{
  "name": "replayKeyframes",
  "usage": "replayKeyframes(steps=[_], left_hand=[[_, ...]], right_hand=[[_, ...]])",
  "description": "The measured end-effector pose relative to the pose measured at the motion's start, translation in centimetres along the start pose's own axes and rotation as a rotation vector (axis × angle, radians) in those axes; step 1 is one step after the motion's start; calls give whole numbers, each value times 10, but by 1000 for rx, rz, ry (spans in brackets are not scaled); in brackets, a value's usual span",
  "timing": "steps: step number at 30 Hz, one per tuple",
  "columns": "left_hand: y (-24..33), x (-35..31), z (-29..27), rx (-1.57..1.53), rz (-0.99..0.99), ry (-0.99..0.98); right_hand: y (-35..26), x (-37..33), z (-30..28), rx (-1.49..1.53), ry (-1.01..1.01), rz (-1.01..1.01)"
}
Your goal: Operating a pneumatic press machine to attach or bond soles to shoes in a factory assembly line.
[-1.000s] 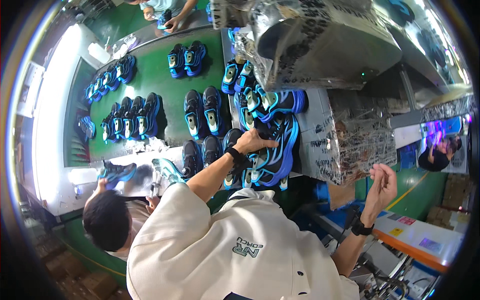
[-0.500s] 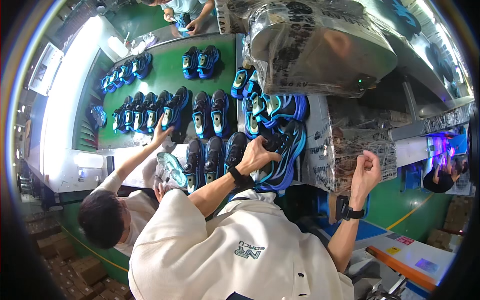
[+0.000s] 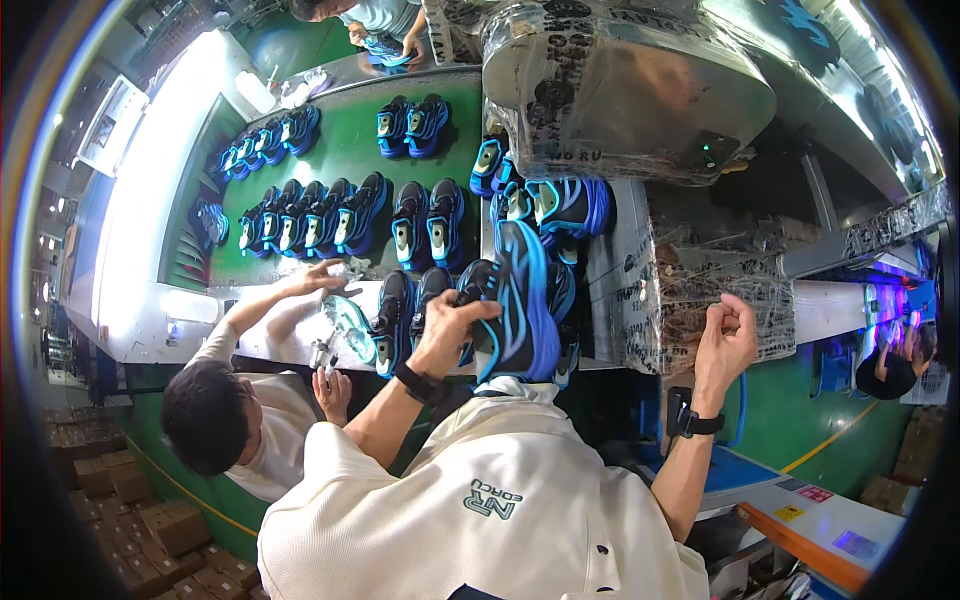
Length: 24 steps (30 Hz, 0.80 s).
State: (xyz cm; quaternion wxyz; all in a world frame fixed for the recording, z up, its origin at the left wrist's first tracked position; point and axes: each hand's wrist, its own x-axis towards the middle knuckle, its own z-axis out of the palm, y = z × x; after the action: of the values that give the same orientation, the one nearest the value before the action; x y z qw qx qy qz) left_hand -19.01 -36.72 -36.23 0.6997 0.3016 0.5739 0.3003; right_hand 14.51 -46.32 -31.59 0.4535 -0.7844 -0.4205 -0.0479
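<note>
In front of my chest my left hand [image 3: 447,335] grips a black sneaker with a blue-to-purple sole [image 3: 520,310], its sole side turned to the right. The fingers and thumb close around its upper. Just left of that hand stand black sneakers [image 3: 393,318] in a row at the table's near edge. My right hand [image 3: 728,338] is raised on the right, beside a plastic-wrapped box [image 3: 690,290]. Its fingers are curled in, and nothing shows in them. Behind the held sneaker, more sneakers [image 3: 572,210] are crowded together next to the machine.
Several sneakers [image 3: 310,215] stand in rows on the green conveyor belt [image 3: 340,150]. A plastic-wrapped machine [image 3: 620,100] overhangs the far right. To my left a co-worker [image 3: 215,420] reaches over a pale teal object [image 3: 348,328]. Another person [image 3: 375,25] handles a shoe at the far end.
My left hand has lifted the sneaker from beside the crowded shoes and brought it left and nearer, turning it upright. My right hand has barely moved. The co-worker's hand has left the belt shoes.
</note>
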Motion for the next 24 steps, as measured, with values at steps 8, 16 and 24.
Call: replayKeyframes(steps=[8, 16, 24], left_hand=[[29, 74, -25, 9, 97, 145], [44, 156, -45, 134, 163, 273], [46, 146, -50, 106, 103, 198]], right_hand=[[-1, 1, 0, -17, -2, 20], [-2, 2, 3, -23, 5, 26], [-1, 2, 5, -51, 6, 13]])
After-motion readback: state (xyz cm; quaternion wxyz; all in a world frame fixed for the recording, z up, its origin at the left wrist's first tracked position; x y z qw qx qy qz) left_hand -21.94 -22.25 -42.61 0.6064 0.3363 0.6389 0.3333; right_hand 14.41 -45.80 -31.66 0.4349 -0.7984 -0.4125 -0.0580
